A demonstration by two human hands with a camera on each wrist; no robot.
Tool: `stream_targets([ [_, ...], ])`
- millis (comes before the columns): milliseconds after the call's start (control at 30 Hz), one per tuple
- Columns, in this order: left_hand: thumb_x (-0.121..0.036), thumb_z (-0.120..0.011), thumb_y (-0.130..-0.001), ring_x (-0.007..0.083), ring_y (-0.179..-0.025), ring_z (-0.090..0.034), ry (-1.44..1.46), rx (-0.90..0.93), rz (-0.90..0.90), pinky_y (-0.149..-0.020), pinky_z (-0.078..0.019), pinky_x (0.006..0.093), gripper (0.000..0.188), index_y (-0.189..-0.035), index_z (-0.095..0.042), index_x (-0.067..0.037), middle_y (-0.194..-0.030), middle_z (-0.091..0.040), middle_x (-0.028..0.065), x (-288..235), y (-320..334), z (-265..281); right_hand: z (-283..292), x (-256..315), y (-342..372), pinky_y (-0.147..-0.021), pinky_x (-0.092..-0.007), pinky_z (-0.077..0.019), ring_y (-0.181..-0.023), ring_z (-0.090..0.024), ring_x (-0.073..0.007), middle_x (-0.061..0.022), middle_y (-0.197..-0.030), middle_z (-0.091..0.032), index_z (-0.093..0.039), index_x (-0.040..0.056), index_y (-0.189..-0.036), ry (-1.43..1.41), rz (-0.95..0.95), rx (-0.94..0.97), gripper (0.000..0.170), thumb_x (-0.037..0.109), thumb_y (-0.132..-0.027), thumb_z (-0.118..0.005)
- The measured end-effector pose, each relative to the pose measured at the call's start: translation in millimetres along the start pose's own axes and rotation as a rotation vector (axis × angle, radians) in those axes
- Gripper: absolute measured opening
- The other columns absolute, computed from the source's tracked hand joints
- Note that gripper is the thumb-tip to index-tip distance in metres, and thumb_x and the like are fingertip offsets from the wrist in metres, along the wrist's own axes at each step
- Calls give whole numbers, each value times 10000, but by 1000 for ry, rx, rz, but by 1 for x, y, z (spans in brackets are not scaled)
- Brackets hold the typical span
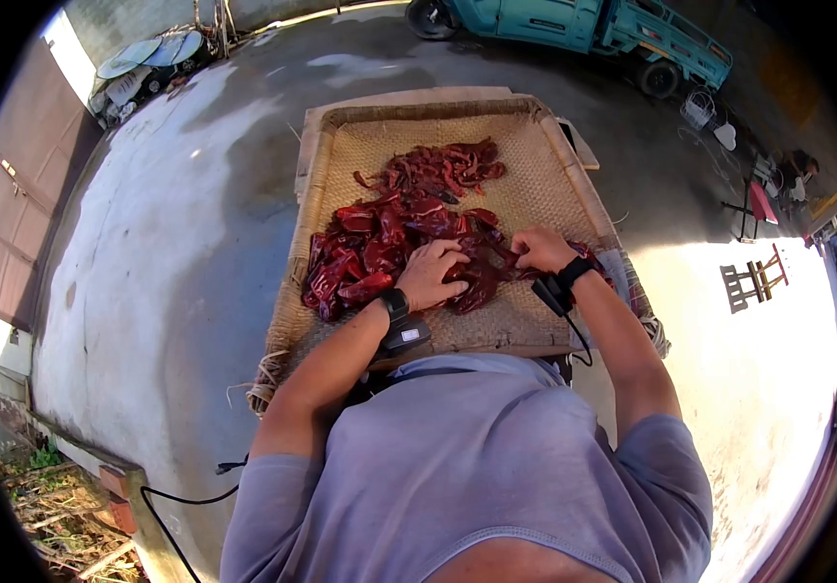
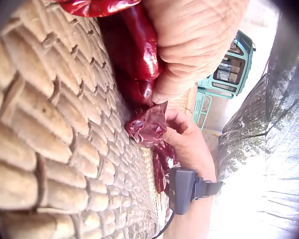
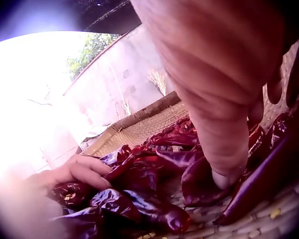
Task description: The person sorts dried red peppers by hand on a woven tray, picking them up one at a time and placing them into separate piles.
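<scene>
Dried red peppers point(image 1: 370, 250) lie heaped on a woven tray point(image 1: 525, 155). On the heap's right part rests my left hand point(image 1: 428, 276), its fingers spread over dark peppers. Beside it, my right hand point(image 1: 543, 250) pinches a dark pepper between thumb and fingers. The left wrist view shows the right hand point(image 2: 189, 144) at a wrinkled pepper point(image 2: 148, 125), close by the left hand point(image 2: 194, 40). In the right wrist view the right thumb presses against a dark red pepper point(image 3: 202, 181), and the left hand point(image 3: 79, 172) lies on peppers to the left.
Farther up the tray lies a separate pile of thin, shrivelled pepper pieces point(image 1: 447, 170). More peppers lie right of my right hand, by the tray's edge. A teal three-wheeled vehicle point(image 1: 545, 24) stands beyond the tray, and a small wooden stool point(image 1: 768, 277) is at the right.
</scene>
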State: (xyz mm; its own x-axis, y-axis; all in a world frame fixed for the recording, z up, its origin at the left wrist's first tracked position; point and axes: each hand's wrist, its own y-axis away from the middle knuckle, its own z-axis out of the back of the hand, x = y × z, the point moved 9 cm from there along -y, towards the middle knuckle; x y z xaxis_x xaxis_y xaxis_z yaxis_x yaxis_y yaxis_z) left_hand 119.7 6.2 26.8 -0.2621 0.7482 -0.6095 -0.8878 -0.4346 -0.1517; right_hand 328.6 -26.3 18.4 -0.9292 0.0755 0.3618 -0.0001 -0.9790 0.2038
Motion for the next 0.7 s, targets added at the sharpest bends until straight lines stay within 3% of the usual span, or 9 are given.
stream_targets([
  [67,-394,-671,-862,304,-1348,-352,5,-5,-3,-1125,-255,471,526,-1304,-562,-131,-1396,-403,100,2,0,-1,11,8,9,-735,-428,-497,-861,-630,-297,-123,-925,-662,-668,52,-969,12,105,-59,294,179,-743,-806],
  [167,-402,-669,-863,310,-1340,-357,26,-32,-13,-1120,-256,470,536,-1313,-555,-134,-1390,-406,105,0,0,2,27,10,15,-753,-423,-503,-878,-652,-293,-105,-947,-698,-696,74,-964,-194,-28,-86,261,235,-773,-772],
  [267,-407,-669,-864,313,-1335,-361,-18,-1,8,-1114,-260,473,541,-1317,-549,-137,-1386,-409,105,-1,-1,1,36,29,13,-758,-427,-498,-886,-661,-299,-110,-949,-709,-703,84,-993,-199,24,-169,264,251,-793,-749],
  [300,-407,-671,-863,314,-1333,-363,-13,-5,5,-1112,-261,472,542,-1317,-549,-138,-1386,-410,104,-2,-1,1,29,35,9,-756,-419,-499,-875,-661,-297,-105,-927,-710,-716,97,-987,-204,65,-114,251,253,-793,-752],
  [433,-401,-682,-855,318,-1322,-375,-6,-28,-2,-1108,-267,471,551,-1321,-546,-140,-1388,-412,99,-2,0,3,18,40,9,-752,-430,-501,-860,-658,-296,-98,-917,-709,-722,123,-972,52,86,-74,197,242,-815,-729],
  [567,-393,-691,-844,320,-1311,-386,-16,-28,-15,-1104,-273,472,564,-1323,-541,-137,-1385,-418,103,-2,0,2,29,26,15,-747,-430,-498,-856,-658,-295,-94,-894,-705,-709,129,-986,-58,40,-154,179,238,-844,-700],
  [700,-388,-703,-828,333,-1301,-393,13,-49,-9,-1097,-283,473,627,-1360,-493,-128,-1373,-428,115,-6,1,6,61,63,28,-753,-429,-494,-887,-648,-301,-97,-938,-696,-699,119,-1001,-186,-5,-175,182,245,-873,-670],
])
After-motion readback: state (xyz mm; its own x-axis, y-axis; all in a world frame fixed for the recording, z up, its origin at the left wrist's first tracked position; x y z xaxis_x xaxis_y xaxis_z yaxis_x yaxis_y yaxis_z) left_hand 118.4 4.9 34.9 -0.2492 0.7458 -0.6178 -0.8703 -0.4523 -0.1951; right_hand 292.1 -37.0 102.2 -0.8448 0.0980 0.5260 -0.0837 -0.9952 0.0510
